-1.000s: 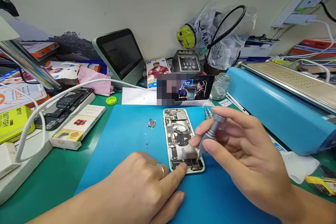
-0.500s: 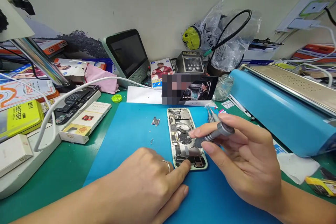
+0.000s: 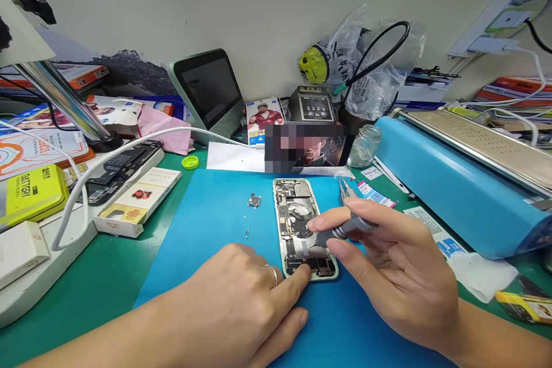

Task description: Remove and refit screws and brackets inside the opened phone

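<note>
while left hand steadies opened phone, right hand grips screwdriver.

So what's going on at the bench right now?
A person works on an opened phone lying on a blue mat. The left hand steadies its near end with a fingertip. The right hand holds a grey screwdriver, tip low over the phone's middle. A small loose part lies on the mat.

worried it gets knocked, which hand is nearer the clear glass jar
Right. The right hand, holding a grey screwdriver, is in front of the clear glass jar; the left hand rests farther, at the opened phone's near end.
</note>
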Available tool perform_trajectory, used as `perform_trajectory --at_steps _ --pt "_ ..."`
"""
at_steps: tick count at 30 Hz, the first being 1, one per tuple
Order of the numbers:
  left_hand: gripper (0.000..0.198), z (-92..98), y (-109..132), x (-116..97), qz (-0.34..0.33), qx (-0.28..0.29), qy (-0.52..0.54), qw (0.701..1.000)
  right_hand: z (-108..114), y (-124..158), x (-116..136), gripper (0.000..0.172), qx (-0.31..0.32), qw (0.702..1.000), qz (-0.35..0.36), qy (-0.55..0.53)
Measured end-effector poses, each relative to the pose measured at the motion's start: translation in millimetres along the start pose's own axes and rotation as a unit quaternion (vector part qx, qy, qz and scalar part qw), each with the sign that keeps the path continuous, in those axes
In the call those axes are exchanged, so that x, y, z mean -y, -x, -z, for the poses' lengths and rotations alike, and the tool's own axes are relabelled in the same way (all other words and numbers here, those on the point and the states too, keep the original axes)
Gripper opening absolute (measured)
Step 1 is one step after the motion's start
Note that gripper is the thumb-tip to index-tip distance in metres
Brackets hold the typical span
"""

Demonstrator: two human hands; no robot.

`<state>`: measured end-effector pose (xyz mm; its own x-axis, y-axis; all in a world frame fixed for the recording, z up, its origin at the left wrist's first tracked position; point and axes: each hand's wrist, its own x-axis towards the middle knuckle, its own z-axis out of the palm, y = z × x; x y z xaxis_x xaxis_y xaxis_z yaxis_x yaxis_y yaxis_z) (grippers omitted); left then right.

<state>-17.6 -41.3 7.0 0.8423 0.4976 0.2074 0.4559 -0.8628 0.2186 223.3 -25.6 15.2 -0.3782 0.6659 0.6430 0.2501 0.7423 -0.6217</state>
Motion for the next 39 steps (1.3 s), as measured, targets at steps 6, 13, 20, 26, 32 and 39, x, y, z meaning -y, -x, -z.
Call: perform_trajectory --at_steps 6,13,20,26,32,39 --pt "0.028 0.5 -1.1 0.6 -0.001 -0.014 0.005 1.0 1.6 0.2 0.0 0.076 0.004 1.0 0.002 0.004" --pt "0.027 1.3 0.0 0.4 -0.001 -0.016 0.007 1.0 1.3 -0.7 0.3 0.077 0.006 1.0 -0.001 0.0" --pt "0.03 0.5 -0.3 2.3 -0.003 -0.009 0.004 1.0 -1.3 -1.4 4.3 0.076 0.005 1.0 -0.004 -0.003" --pt "0.03 0.8 -1.2 1.5 -0.008 -0.016 0.005 1.0 -0.9 -1.4 2.1 0.074 0.023 0.999 -0.014 -0.021" --pt "0.031 1.7 -2.2 0.9 -0.008 -0.021 0.0 1.0 -2.2 -2.1 -0.2 0.074 0.037 0.999 0.003 -0.013" --pt "0.032 1.3 -2.3 1.9 -0.008 -0.016 0.003 1.0 -2.2 -0.9 0.0 0.073 0.042 0.999 -0.006 -0.026"
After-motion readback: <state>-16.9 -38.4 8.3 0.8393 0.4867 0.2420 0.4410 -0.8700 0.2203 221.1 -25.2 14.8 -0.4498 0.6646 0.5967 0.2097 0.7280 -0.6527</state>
